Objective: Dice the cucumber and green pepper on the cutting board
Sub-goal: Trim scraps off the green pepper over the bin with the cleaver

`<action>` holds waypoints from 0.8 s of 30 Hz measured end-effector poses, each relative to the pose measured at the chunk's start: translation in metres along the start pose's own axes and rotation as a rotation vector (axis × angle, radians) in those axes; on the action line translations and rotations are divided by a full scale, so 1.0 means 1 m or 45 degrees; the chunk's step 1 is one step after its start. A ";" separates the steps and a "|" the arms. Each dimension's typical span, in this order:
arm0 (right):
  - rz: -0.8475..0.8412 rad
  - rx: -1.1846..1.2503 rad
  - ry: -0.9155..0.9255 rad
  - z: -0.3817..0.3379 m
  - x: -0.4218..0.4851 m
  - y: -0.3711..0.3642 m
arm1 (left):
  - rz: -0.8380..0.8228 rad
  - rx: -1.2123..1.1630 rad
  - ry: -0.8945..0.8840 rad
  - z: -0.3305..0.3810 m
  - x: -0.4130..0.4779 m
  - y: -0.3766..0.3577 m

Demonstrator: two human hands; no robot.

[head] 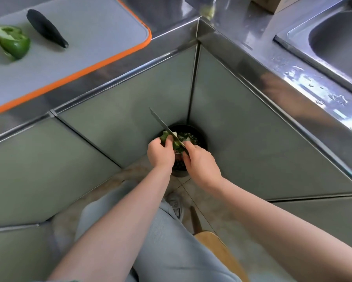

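Observation:
A grey cutting board [79,47] with an orange rim lies on the steel counter at the upper left. On it rest a dark cucumber [45,27] and a cut piece of green pepper [13,42]. Down near the floor, my left hand [160,154] grips another green pepper piece [165,136] over a black bin [199,137]. My right hand [201,163] grips the handle of a knife [162,125], whose blade lies against that pepper piece.
The bin stands in the inside corner of grey-green cabinet fronts and holds food scraps. A steel sink [333,43] sits at the upper right, its counter edge wet. A wooden item [215,247] lies on the floor by my legs.

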State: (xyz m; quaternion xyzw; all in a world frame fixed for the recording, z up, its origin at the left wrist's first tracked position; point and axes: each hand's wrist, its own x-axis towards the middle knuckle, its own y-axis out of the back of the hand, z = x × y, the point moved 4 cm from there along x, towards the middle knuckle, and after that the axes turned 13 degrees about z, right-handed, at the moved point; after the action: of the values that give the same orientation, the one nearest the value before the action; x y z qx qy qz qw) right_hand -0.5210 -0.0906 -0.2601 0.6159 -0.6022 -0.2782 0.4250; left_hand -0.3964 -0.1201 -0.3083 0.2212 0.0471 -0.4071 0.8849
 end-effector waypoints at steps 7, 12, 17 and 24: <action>-0.025 -0.032 -0.062 0.003 0.005 -0.003 | -0.071 0.003 -0.032 0.002 -0.004 -0.004; -0.055 -0.132 -0.057 0.005 0.003 -0.006 | -0.073 -0.006 -0.003 0.000 -0.003 -0.007; -0.074 -0.152 -0.062 0.005 0.012 -0.013 | -0.078 -0.001 -0.001 -0.002 0.002 -0.009; -0.073 -0.150 -0.041 0.007 0.016 -0.021 | -0.119 -0.010 0.027 -0.005 0.011 -0.009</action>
State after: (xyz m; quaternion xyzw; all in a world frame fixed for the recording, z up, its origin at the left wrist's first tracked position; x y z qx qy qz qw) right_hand -0.5143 -0.1092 -0.2788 0.6023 -0.5736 -0.3352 0.4425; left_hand -0.3949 -0.1310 -0.3190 0.2196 0.0681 -0.4455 0.8653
